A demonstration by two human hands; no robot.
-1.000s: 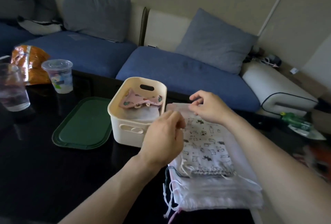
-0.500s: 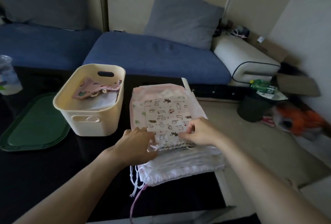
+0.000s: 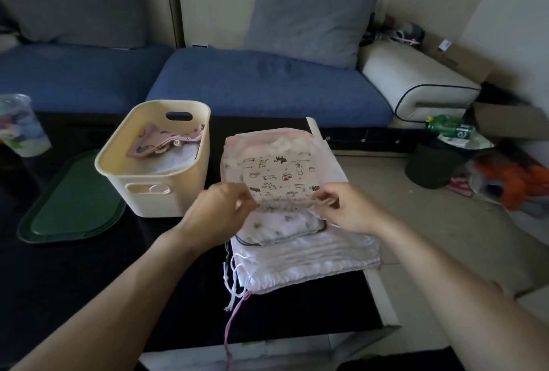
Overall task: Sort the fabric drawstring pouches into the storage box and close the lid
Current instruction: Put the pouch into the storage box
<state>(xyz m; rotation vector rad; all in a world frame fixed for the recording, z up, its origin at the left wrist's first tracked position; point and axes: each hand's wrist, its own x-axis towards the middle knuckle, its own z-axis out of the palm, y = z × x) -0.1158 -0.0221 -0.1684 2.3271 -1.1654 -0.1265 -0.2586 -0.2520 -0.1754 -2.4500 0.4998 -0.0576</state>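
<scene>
Obs., head cam. 2 hands over pouch stack on black table [image 3: 89,275]. L hand [image 3: 217,216] and R hand [image 3: 347,210] each pinch the near edge of 1 animal-print pouch [image 3: 276,180], L at its left corner, R at its right; edge lifted off the stack, far part lies on it. Directly under: 1 pink pouch w/ small green print [image 3: 282,223]. Below that a stack of white/pink pouches [image 3: 309,263], count not readable; drawstrings [image 3: 234,284] hang off the front-left.

1 cream storage box [image 3: 166,192], open, just left of stack. Inside: 1 pink printed pouch [image 3: 160,142] on top of white fabric. 1 green lid [image 3: 71,207] flat on table, left of box, touching or nearly; can't tell.

1 plastic cup [image 3: 20,127] at far left.
</scene>
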